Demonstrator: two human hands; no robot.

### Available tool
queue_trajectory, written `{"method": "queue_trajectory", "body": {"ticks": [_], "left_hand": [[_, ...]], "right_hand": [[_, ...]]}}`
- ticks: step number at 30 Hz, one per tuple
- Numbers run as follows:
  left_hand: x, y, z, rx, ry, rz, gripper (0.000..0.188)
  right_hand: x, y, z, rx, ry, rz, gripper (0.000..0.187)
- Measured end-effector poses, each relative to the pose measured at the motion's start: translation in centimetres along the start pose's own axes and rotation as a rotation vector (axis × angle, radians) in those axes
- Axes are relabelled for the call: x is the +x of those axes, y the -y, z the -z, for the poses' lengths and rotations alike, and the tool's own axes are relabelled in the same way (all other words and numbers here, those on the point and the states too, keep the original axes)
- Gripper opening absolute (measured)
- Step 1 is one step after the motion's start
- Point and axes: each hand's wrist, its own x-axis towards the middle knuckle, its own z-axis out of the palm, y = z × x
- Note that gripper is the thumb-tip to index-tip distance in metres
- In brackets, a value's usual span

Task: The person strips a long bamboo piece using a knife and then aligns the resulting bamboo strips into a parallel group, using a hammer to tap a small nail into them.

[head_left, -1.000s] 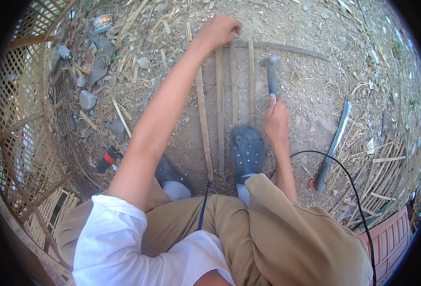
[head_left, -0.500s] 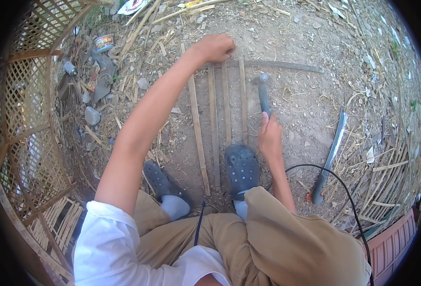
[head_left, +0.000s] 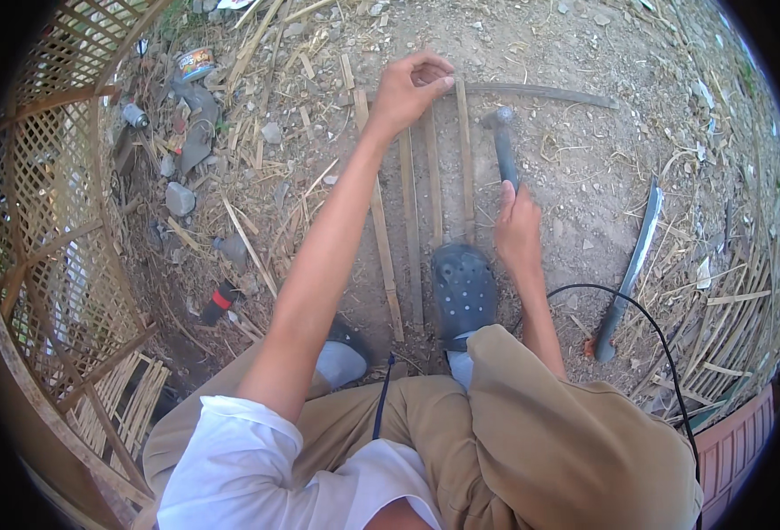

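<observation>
My right hand (head_left: 519, 231) grips a hammer (head_left: 506, 163) by its dark handle, the metal head pointing away from me just above the ground. My left hand (head_left: 410, 93) reaches over the far ends of several narrow wooden slats (head_left: 467, 168). Its thumb and fingers come together near the end of the rightmost slat, and anything small between them is too tiny to make out. The slats lie roughly side by side, pointing away from me. Across their far ends runs a thin crosswise slat (head_left: 553, 92). My right clog (head_left: 463, 287) rests at the near ends of some slats.
A long-bladed machete (head_left: 635, 274) with a dark handle lies to the right, near a black cable (head_left: 653, 316). Loose thin slats (head_left: 716, 331) pile up beyond it. A woven lattice panel (head_left: 50, 194) stands at the left, with stones, a tin (head_left: 195, 64) and litter beside it.
My left hand has turned and loosened from a fist into a finger-and-thumb pinch, shifting toward the rightmost slat. The hammer stays in my right hand. The whole view has shifted slightly.
</observation>
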Motion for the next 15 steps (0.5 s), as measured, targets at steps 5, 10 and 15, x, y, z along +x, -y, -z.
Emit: {"method": "queue_trajectory", "body": {"ticks": [5,10,15], "left_hand": [[-1.2,-0.2,-2.1,0.145,-0.224,-0.057,0.012],[-1.4,0.1,-3.2,0.207,-0.309,-0.142,0.013],[-1.8,0.0,-4.1,0.149,-0.326,-0.125,0.015]], "right_hand": [[0.0,-0.2,-0.3,0.007,0.000,0.033,0.046],[0.0,-0.4,-0.6,-0.001,-0.036,0.040,0.047],[0.1,-0.6,-0.5,0.002,-0.044,0.035,0.047]]}}
